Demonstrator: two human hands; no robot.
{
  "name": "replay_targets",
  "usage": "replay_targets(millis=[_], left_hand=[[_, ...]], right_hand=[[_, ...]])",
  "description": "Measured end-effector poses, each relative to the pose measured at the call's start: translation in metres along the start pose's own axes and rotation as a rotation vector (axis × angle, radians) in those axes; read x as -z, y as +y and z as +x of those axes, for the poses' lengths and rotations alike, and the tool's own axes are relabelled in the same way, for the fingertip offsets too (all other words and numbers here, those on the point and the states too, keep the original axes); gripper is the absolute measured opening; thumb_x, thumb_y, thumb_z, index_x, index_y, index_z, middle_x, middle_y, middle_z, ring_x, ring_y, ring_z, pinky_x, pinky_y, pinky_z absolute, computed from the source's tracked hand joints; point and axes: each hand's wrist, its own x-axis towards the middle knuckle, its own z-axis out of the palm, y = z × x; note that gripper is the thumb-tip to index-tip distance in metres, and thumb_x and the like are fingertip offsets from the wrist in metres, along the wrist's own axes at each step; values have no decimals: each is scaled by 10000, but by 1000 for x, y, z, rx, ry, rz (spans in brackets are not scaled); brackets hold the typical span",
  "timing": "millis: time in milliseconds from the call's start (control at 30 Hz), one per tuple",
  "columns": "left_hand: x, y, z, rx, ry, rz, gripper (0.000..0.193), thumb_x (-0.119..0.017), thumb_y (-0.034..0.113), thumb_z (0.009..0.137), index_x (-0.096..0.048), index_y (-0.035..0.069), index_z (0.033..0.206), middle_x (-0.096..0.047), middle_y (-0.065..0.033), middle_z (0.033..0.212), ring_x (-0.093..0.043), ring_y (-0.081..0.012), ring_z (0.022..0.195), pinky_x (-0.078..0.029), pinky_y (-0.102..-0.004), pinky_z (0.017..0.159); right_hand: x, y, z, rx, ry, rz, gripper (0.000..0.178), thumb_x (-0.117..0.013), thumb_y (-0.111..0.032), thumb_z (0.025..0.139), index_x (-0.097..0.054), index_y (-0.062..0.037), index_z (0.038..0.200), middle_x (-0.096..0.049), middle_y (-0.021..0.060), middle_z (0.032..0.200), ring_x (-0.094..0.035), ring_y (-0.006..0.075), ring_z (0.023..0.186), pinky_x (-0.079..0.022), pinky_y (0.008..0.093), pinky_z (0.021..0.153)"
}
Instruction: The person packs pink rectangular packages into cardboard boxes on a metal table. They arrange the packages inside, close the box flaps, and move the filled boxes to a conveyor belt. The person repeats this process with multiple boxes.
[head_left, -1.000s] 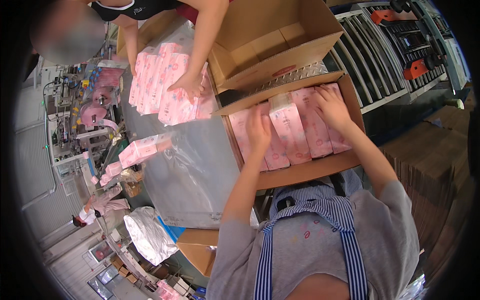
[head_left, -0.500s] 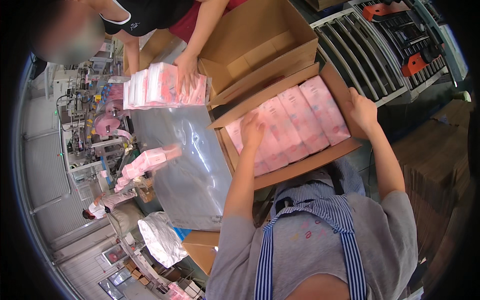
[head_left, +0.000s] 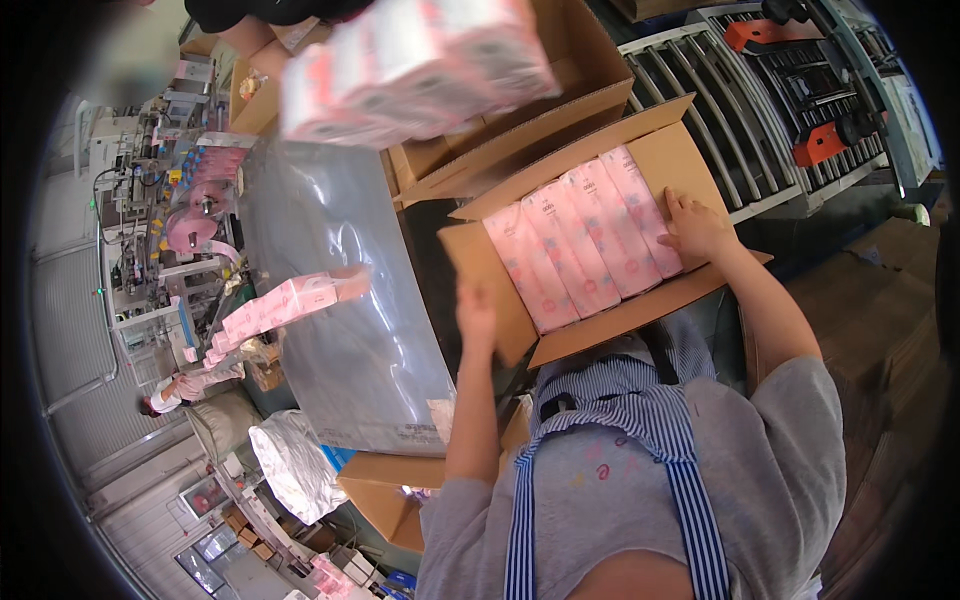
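An open cardboard box in front of me holds a row of several pink wrapped packs, standing side by side. My right hand rests at the box's right end, thumb apart from the fingers, against the inner side of the right flap and beside the end pack. At the left end, my left hand is by the outer side of the raised left flap. Motion smears its fingers, so whether it grips the flap is unclear.
A co-worker's arm is by a blurred bundle of pink-and-white packs above a second open box. Left lies a plastic-covered table with a line of pink packs. A roller conveyor runs far right; flattened cardboard is stacked right.
My left hand has moved off the packs to the box's left flap, which now stands up. My right hand has shifted inward. The co-worker's bundle has risen and moved right over the second box.
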Motion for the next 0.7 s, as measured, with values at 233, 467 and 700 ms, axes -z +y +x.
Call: replay_targets(millis=[233,467,700], left_hand=[[-91,42,13,-265,-340,954,613,-578,364,860,-419,47,1360,-281,-257,1434,-334,-435,1278,-322,-456,1048],[-61,44,50,-208,-527,742,575,-671,399,789,-545,87,1256,-405,-171,1379,-404,-387,1230,-403,-444,977],[-75,-9,12,158,-13,64,1044,-821,420,648,-225,-2,1394,-485,-235,1277,-505,-346,1165,-409,-407,965]], right_hand=[[41,11,-68,488,-483,-247,953,-639,-655,708,-351,-51,1388,-296,271,1426,-442,372,1240,-382,413,1000],[18,-9,17,131,-117,-98,507,-703,-390,718,-586,-87,1107,-501,102,1279,-474,286,1170,-361,455,991],[59,-75,67,279,742,-310,490,-658,-302,767,-543,-103,1200,-519,82,1217,-458,253,1184,-278,446,1083]])
